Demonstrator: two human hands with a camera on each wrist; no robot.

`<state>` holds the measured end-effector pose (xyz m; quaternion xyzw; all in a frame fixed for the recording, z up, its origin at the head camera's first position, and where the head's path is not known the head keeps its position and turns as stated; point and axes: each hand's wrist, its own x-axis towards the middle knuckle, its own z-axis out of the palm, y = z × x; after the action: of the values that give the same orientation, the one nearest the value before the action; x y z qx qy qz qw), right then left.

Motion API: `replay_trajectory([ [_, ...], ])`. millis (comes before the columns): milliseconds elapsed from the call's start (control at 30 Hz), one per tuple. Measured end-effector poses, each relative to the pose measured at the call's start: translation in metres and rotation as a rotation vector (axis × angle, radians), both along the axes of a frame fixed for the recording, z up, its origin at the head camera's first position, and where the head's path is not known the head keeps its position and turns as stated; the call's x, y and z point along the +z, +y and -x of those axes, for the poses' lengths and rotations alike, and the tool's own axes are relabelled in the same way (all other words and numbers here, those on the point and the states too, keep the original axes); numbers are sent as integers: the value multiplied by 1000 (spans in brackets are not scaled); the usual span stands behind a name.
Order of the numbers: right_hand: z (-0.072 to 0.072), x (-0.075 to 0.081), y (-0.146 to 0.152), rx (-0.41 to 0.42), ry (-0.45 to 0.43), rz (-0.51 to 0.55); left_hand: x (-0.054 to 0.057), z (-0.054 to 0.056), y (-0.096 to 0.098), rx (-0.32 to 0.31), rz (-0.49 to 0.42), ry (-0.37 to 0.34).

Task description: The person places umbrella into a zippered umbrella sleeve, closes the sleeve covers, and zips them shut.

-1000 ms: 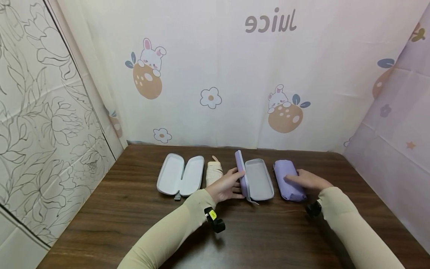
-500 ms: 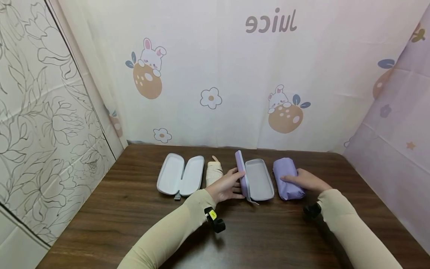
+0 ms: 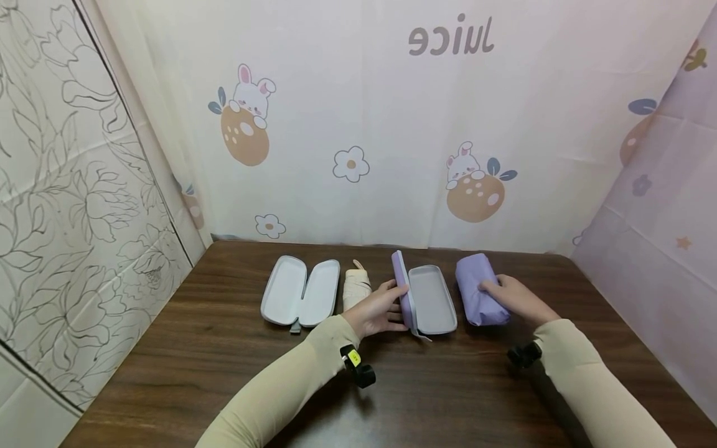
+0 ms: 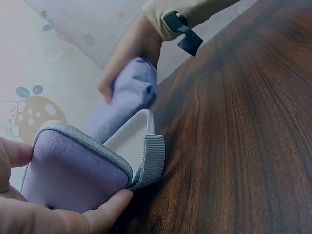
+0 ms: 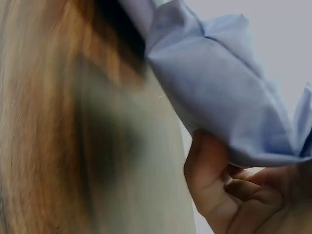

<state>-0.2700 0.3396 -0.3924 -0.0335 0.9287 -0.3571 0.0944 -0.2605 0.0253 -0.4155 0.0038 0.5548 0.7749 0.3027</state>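
My left hand (image 3: 381,311) grips the raised purple half of an open zip case (image 3: 403,292), thumb on one edge and fingers along the other. The case's grey-lined half (image 3: 433,298) lies flat on the table beside it. My right hand (image 3: 516,298) holds a purple folded umbrella (image 3: 475,274), a plump roll of creased fabric, just right of the case. In the right wrist view, the thumb (image 5: 207,156) presses against the umbrella's fabric (image 5: 219,92). The left wrist view shows the umbrella (image 4: 129,92) tilted behind the case, above the table.
Left of my left hand lies a cream folded umbrella (image 3: 356,289) with a wrist loop, partly covered by that hand. Farther left, a second case (image 3: 285,289) lies spread open with a pale lining. A printed curtain (image 3: 358,124) hangs behind the wooden table (image 3: 437,398).
My right hand has lifted the purple umbrella, whose far end has risen and moved away from me. My left hand and the case have stayed in place.
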Motion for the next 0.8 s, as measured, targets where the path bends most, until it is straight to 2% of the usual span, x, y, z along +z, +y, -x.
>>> replay_trajectory([
  [133,-3,11,-10,-6,30,19,0,0,0,1,1,-3],
  [300,-5,17,-22,2,36,38,-1,0,1,-3,1,-4],
  [800,-4,11,-64,65,2,189,-1,0,2,15,-3,-7],
])
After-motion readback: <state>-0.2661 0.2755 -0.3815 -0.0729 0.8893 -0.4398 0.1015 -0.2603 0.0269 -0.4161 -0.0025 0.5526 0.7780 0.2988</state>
